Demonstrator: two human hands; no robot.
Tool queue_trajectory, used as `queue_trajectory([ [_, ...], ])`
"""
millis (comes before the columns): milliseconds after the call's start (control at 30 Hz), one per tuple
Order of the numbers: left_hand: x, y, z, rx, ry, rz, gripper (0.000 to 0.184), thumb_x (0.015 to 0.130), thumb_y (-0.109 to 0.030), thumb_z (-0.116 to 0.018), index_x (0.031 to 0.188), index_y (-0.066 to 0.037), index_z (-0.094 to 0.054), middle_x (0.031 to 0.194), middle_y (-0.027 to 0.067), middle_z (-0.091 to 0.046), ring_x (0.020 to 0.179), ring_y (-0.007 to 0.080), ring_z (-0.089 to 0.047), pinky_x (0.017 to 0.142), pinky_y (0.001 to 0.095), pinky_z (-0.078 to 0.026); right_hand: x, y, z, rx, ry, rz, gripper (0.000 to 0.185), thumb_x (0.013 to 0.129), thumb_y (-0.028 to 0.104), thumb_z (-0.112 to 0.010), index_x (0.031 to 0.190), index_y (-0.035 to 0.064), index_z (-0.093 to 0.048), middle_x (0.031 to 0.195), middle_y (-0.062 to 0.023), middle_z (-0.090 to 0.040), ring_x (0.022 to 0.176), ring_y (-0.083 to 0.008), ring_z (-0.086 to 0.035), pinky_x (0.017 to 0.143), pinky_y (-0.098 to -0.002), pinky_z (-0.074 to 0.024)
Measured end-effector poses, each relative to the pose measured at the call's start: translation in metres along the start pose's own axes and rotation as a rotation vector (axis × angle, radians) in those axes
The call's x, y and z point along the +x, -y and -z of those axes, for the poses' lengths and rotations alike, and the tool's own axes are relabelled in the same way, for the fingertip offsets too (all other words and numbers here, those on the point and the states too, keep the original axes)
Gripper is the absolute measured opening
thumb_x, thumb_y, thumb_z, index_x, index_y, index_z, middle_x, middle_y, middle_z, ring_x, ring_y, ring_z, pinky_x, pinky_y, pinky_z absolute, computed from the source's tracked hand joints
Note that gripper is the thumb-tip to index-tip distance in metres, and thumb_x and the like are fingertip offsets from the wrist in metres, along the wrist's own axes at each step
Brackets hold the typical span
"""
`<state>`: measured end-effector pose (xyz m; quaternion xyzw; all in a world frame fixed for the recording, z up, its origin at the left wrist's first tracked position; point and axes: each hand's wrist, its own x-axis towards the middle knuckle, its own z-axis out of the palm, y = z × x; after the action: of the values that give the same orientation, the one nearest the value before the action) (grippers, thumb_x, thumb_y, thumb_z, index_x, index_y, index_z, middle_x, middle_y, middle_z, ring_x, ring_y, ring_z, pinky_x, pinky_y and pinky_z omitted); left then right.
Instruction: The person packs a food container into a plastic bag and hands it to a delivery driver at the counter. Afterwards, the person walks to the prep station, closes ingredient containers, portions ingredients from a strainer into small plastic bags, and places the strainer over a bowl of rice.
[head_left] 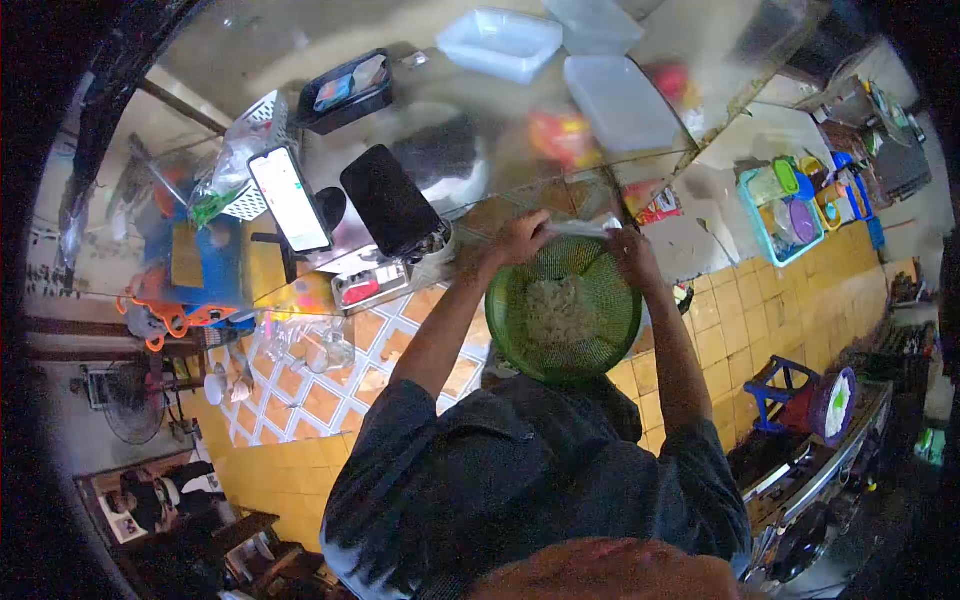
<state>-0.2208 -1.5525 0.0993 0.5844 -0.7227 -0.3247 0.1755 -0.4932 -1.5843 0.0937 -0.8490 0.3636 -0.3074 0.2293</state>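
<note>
A green mesh basket (505, 325) is in front of my body, with a pale, loose heap (562, 312) at its bottom. I cannot make out what the heap is. At the basket's far rim, a strip of whitish, see-through plastic (580, 229) stretches between my hands. My left hand (520, 240) is closed on the plastic's left end. My right hand (632, 252) holds the other end, its fingers partly hidden and dark, close to the basket's right rim.
A lit phone (290, 198) stands on a holder to the left, beside a black tray (390, 200). White plastic containers (500, 45) lie at the back of the counter. On the right is a light-blue basket (778, 250) of coloured items; a stool (780, 393) stands lower right.
</note>
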Motion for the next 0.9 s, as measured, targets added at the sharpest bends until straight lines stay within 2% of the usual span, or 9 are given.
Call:
queue_trajectory([
  [67, -0.011, 0.023, -0.011, -0.252, -0.082, -0.261, 0.025, 0.081, -0.015, -0.062, 0.1, -0.004, -0.051, 0.096, 0.0136, -0.059, 0.089, 0.0255, -0.059, 0.078, 0.0379, -0.046, -0.014, -0.003, -0.008, 0.123, -0.014, -0.021, 0.015, 0.08, 0.007, -0.063, 0.093, 0.0002, -0.061, 0.092, -0.0171, -0.063, 0.083, -0.0307, -0.062, 0.073, -0.0357, -0.0486],
  [233, -0.019, 0.017, -0.009, -0.29, -0.23, -0.146, 0.023, 0.08, -0.012, -0.063, 0.098, -0.003, -0.051, 0.089, 0.0103, -0.058, 0.086, 0.0188, -0.057, 0.079, 0.0346, -0.046, -0.001, -0.008, -0.014, 0.216, -0.057, -0.1, 0.021, 0.081, 0.007, -0.064, 0.101, 0.0021, -0.062, 0.092, -0.0158, -0.064, 0.086, -0.0236, -0.062, 0.076, -0.0333, -0.048],
  [300, -0.022, 0.0, 0.006, -0.268, -0.345, -0.087, 0.02, 0.078, -0.009, -0.062, 0.095, -0.004, -0.053, 0.085, 0.0096, -0.058, 0.084, 0.0181, -0.057, 0.076, 0.0337, -0.046, 0.026, -0.039, -0.033, 0.107, 0.101, -0.438, 0.018, 0.085, 0.011, -0.059, 0.1, 0.0018, -0.062, 0.09, -0.0159, -0.064, 0.088, -0.0254, -0.062, 0.078, -0.0345, -0.0467],
  [367, -0.005, 0.015, -0.002, -0.297, -0.437, -0.034, 0.016, 0.078, -0.013, -0.062, 0.089, -0.004, -0.054, 0.082, 0.0115, -0.059, 0.08, 0.0234, -0.058, 0.07, 0.0364, -0.046, 0.056, -0.016, -0.014, -0.062, 0.1, 0.007, 0.022, 0.088, 0.017, -0.051, 0.1, 0.002, -0.061, 0.092, -0.0153, -0.064, 0.089, -0.0269, -0.061, 0.079, -0.0364, -0.0455],
  [500, 0.037, 0.06, -0.047, -0.167, -1.007, -0.12, 0.014, 0.08, -0.017, -0.059, 0.082, -0.004, -0.053, 0.077, 0.0141, -0.058, 0.074, 0.0303, -0.058, 0.065, 0.04, -0.044, 0.096, -0.015, -0.026, -0.088, 0.053, 0.009, 0.026, 0.09, 0.021, -0.046, 0.1, 0.0024, -0.06, 0.094, -0.0147, -0.064, 0.088, -0.0289, -0.06, 0.078, -0.0393, -0.0454],
  [567, 0.023, 0.045, -0.035, -0.196, -0.999, -0.231, 0.015, 0.079, -0.018, -0.057, 0.078, -0.004, -0.052, 0.075, 0.0167, -0.057, 0.071, 0.0356, -0.055, 0.062, 0.0425, -0.042, 0.098, -0.022, -0.03, -0.178, 0.244, -0.023, 0.026, 0.089, 0.021, -0.048, 0.099, 0.0013, -0.06, 0.094, -0.0151, -0.063, 0.09, -0.0271, -0.06, 0.079, -0.0384, -0.0451],
  [667, -0.002, 0.04, -0.019, -0.148, -0.634, -0.09, 0.019, 0.078, -0.021, -0.062, 0.077, -0.004, -0.053, 0.07, 0.0099, -0.056, 0.066, 0.024, -0.054, 0.061, 0.0362, -0.042, 0.083, -0.093, -0.05, -0.133, 0.461, -0.005, 0.028, 0.089, 0.021, -0.05, 0.107, 0.0005, -0.057, 0.095, -0.012, -0.062, 0.087, -0.0207, -0.057, 0.078, -0.0331, -0.0444],
  [733, -0.014, 0.037, -0.014, -0.157, -0.471, -0.029, 0.022, 0.078, -0.023, -0.064, 0.077, -0.004, -0.054, 0.068, 0.0073, -0.055, 0.065, 0.0201, -0.053, 0.061, 0.0341, -0.042, 0.053, -0.026, -0.021, 0.257, 0.319, -0.247, 0.025, 0.091, 0.018, -0.049, 0.107, 0.0001, -0.056, 0.096, -0.008, -0.06, 0.086, -0.019, -0.054, 0.078, -0.0324, -0.0434],
  [900, -0.038, 0.019, -0.026, -0.406, -0.381, -0.193, 0.02, 0.077, -0.018, -0.065, 0.079, -0.002, -0.053, 0.07, 0.0082, -0.054, 0.067, 0.0196, -0.054, 0.062, 0.036, -0.042, 0.018, -0.016, -0.002, 0.286, 0.278, -0.309, 0.024, 0.091, 0.014, -0.046, 0.107, -0.001, -0.055, 0.102, -0.0072, -0.057, 0.097, -0.0171, -0.051, 0.087, -0.032, -0.039],
])
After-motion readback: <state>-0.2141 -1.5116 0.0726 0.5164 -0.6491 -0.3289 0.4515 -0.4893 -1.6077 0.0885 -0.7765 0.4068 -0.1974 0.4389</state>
